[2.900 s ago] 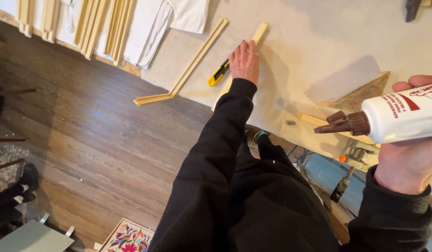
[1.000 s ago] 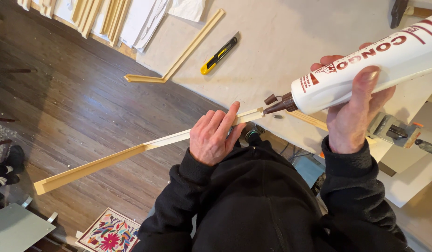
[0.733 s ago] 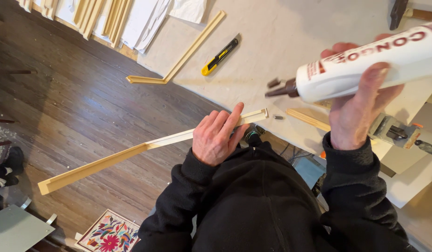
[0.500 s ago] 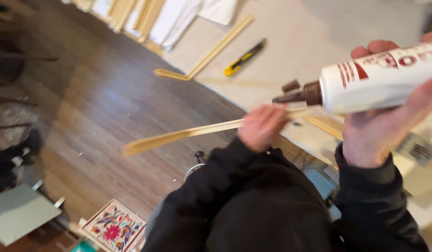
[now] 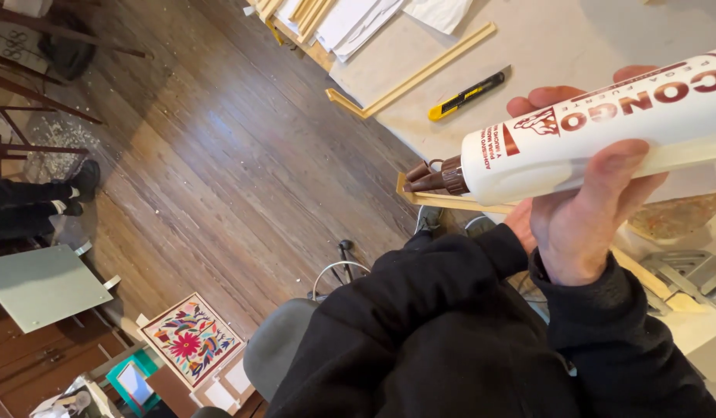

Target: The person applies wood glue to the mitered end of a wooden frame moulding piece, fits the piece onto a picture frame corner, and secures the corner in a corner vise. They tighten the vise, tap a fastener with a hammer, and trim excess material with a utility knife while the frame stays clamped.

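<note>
**Glue bottle held over a wooden strip at the worktop edge**

We see the right hand wrapped around a white glue bottle, thumb across the near side and fingertips showing over the top. The bottle lies nearly level, its brown nozzle pointing left, just above the end of a pale wooden strip. Whether the nozzle touches the strip we cannot tell. The strip runs along the edge of the worktop and passes behind the bottle and the hand.

The left hand is hidden: only a black sleeve reaches up toward the strip, beside the right wrist, so we cannot tell whether that hand is open or closed (it may lie behind the right hand, but nothing shows it).

Farther back on the worktop lie a yellow and black utility knife and, just beside it, an L-shaped corner of joined wooden moulding, the two apart from each other. More wooden strips and white sheets sit at the far edge. A grey metal clamp rests at the right, near the sleeve.

Below, on the wooden floor, a framed picture of bright flowers leans near a pale green board.
</note>
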